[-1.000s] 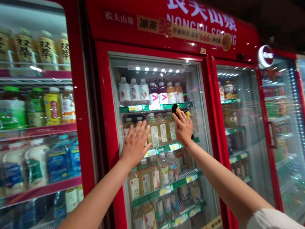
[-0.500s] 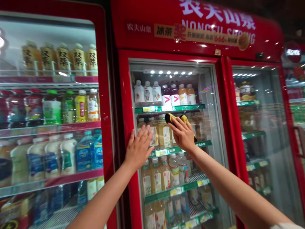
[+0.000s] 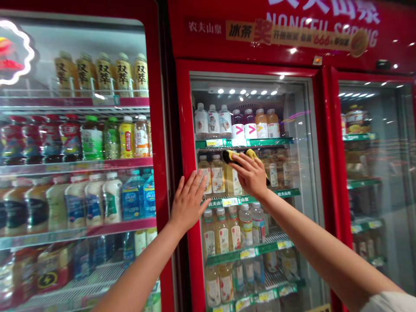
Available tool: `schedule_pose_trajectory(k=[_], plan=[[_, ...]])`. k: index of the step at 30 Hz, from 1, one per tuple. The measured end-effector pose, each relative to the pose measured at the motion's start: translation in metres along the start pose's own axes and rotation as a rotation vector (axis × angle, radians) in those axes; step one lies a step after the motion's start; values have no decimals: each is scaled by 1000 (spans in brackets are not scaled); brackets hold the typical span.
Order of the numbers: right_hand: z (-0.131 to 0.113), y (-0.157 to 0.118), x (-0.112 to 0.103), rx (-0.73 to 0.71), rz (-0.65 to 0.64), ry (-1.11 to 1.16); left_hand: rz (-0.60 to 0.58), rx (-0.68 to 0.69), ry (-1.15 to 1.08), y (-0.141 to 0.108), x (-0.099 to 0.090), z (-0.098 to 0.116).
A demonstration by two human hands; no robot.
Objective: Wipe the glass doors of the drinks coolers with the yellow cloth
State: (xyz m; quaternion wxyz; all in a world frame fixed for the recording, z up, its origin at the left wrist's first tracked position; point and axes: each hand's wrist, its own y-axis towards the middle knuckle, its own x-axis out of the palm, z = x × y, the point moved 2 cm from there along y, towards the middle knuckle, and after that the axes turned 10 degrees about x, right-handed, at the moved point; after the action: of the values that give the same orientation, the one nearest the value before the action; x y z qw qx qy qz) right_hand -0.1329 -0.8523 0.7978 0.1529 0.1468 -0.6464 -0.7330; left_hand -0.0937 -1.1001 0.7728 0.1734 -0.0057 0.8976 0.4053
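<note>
My right hand [image 3: 251, 174] presses a yellow and black cloth [image 3: 234, 158] against the glass door of the middle red fridge, at the height of its second shelf. Part of the cloth is hidden under the palm and fingers. Further left, my left hand [image 3: 188, 203] lies with its fingers spread on the red door frame [image 3: 187, 130] and holds nothing. Behind the glass, bottles with white labels [image 3: 224, 122] stand above a green shelf edge [image 3: 276, 141].
At the left, another fridge holds rows of drinks, among them a green-capped bottle [image 3: 92, 138] and blue bottles [image 3: 131, 197]. A further glass door [image 3: 390, 173] is at the right. A sign [image 3: 240, 31] runs across the red header.
The view has shifted, so the fridges appear further right and slightly higher. Relative to the door, my right hand and the cloth have moved left; my left hand now sits further left over the frame.
</note>
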Motion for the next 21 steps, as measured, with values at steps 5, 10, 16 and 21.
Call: schedule_pose_trajectory(k=[5, 10, 16, 21], plan=[[-33, 30, 22, 96, -49, -20, -4, -37, -32, -3, 1, 1], [-41, -5, 19, -150, -159, 9, 2, -71, -41, -11, 3, 5], [-37, 11, 21, -38, -21, -51, -8, -62, -16, -19, 3, 2], [-75, 21, 35, -68, -85, -30, -44, -78, -24, -20, 4, 3]])
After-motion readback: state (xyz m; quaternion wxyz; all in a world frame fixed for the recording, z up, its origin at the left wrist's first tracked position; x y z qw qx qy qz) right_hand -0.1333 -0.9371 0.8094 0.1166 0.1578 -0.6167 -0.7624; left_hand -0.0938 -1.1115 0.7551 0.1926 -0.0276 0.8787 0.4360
